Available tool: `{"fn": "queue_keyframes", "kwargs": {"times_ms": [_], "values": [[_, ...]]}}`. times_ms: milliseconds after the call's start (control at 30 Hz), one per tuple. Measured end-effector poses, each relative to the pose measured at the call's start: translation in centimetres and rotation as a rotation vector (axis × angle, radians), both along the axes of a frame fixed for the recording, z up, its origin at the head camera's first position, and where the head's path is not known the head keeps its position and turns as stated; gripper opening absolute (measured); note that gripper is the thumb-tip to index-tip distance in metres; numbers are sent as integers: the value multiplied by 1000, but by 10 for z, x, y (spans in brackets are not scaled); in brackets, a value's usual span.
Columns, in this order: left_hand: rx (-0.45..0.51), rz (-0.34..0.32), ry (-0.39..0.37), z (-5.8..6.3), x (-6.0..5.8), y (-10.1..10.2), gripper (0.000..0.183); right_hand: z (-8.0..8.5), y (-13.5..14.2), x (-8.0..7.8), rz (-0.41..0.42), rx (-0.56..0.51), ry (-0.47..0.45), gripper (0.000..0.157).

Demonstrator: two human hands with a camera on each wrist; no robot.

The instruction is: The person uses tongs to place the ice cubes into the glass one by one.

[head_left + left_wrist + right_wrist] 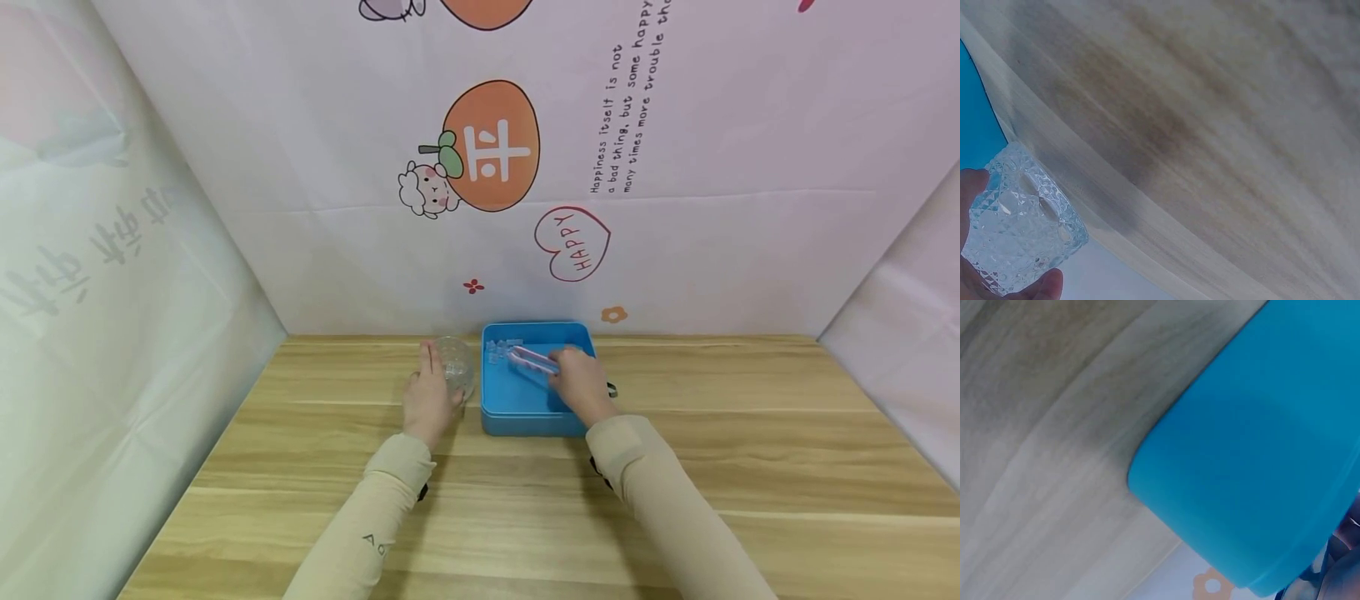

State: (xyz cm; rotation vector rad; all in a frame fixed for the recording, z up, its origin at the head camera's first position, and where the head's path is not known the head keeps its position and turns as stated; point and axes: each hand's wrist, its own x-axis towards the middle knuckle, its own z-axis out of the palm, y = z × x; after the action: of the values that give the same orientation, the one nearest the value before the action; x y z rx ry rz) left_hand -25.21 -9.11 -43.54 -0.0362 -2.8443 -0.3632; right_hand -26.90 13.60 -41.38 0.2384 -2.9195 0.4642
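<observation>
Nearest, two cream sleeves reach in over the wood-grain desk, the left sleeve with a few dark letters on it and the right sleeve plain; a bit of black strap shows under each cuff. Beyond them, the front wall of a blue box faces the near side of the desk; the box is open at the top and stands by the desk's far edge, about midway between its two far corners. The right hand is over the right part of the box and pinches pink tongs, which slant leftward with their tips down among small clear pieces; whether the tips grip one cannot be told. Those pieces lie clustered in the box's far left corner. Just left of the box, the left hand grips a cut-glass bowl, thumb and fingers on opposite sides of its faceted wall, as the left wrist view shows. The bowl stands near the desk's far edge; its contents are too hard to make out. Behind that edge rises a white backdrop printed with a small red flower, an orange flower, a red heart reading HAPPY, an orange fruit beside a little sheep, and lines of English lettering.
</observation>
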Motion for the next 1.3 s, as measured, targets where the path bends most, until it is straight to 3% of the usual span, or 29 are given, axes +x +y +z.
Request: {"fn": "queue_keyframes", "kwargs": {"times_ms": [800,1033,1300], "values": [[16,-4,8,0,-1,0,96,28,-20,11,123,-59,265,28],[13,-2,-10,1,-1,0,96,29,-31,17,197,-74,280,28],[11,-2,-21,0,-1,-1,97,29,-40,21,233,-12,252,29]]}}
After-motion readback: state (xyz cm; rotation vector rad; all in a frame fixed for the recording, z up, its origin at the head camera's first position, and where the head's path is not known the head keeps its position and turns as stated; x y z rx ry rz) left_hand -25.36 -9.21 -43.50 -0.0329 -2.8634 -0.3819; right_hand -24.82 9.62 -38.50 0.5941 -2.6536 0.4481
